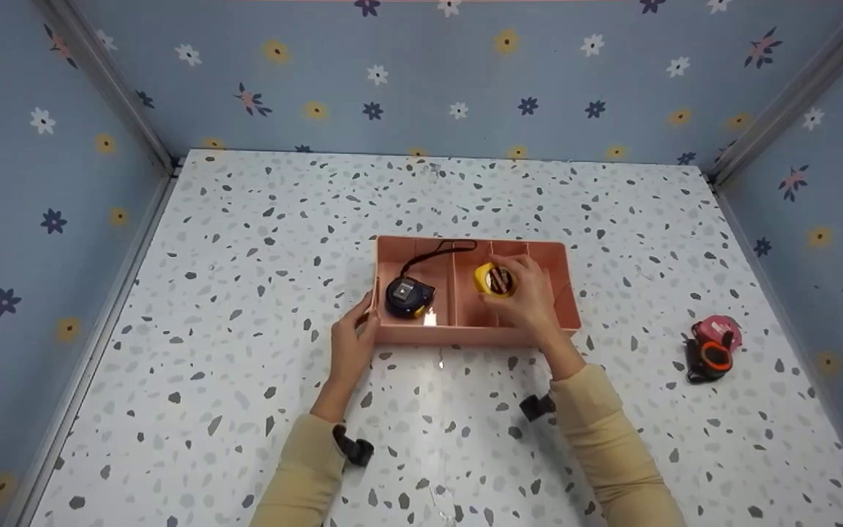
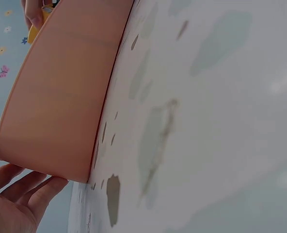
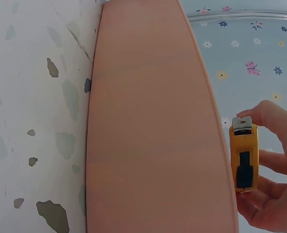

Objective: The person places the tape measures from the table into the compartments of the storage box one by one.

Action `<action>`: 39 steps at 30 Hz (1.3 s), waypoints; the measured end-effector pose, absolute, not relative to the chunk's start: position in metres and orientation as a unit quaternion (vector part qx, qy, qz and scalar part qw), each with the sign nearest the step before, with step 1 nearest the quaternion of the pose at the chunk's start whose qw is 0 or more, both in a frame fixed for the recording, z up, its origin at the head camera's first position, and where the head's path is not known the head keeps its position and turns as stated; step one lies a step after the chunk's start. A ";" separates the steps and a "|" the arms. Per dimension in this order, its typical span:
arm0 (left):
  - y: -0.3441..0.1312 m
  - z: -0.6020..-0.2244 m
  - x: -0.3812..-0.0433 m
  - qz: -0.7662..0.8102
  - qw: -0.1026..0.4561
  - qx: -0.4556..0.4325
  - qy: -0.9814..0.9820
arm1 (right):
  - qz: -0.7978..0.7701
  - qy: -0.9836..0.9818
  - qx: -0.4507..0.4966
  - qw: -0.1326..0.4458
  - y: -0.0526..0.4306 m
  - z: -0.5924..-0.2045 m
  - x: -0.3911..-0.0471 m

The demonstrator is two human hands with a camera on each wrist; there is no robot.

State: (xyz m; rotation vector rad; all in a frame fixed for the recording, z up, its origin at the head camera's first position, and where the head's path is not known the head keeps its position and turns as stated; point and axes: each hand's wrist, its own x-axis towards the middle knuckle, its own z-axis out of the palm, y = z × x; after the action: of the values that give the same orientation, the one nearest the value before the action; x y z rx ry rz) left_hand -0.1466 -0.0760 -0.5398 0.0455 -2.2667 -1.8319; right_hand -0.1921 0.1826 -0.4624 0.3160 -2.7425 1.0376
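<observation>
A pink divided organizer box [image 1: 421, 335] lies on the speckled table. At its left end, my left hand [image 1: 352, 340] grips the wall; in the left wrist view its fingers [image 2: 34, 189] lie along the outer end, with the thumb up by the rim. My right hand [image 1: 527, 296] holds a yellow tape measure [image 1: 486, 279] by its edges over the middle compartment. The right wrist view shows this tape measure [image 3: 244, 150] just past the box's top rim, its metal hook upward. In the left compartment rests a black tape measure [image 1: 407, 296] with a wrist strap.
On the right of the table, a black and orange tape measure [image 1: 707, 360] sits against a round pink one [image 1: 723, 329]. Blue flowered panels [image 1: 421, 80] stand behind the table and along both sides.
</observation>
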 end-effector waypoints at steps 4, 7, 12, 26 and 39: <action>-0.076 -0.540 -0.146 -0.622 0.114 0.012 -0.774 | 0.328 -0.934 0.109 0.088 0.182 -0.463 -0.195; -0.076 -0.540 -0.146 -0.621 0.111 0.014 -0.776 | 0.310 -0.941 0.112 0.082 0.181 -0.464 -0.197; -0.076 -0.539 -0.146 -0.623 0.106 0.016 -0.775 | 0.306 -0.942 0.126 0.064 0.180 -0.464 -0.202; -0.077 -0.540 -0.146 -0.630 0.119 0.001 -0.768 | 0.336 -0.926 0.168 0.033 0.176 -0.465 -0.212; -0.076 -0.540 -0.146 -0.630 0.115 0.008 -0.768 | 0.343 -0.913 0.218 0.019 0.178 -0.468 -0.220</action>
State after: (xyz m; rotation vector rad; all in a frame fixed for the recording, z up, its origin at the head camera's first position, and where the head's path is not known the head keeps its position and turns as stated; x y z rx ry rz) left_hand -0.1463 -0.0760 -0.5399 0.0229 -2.2492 -1.8472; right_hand -0.2197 0.1780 -0.4678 0.6765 -2.8355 1.0654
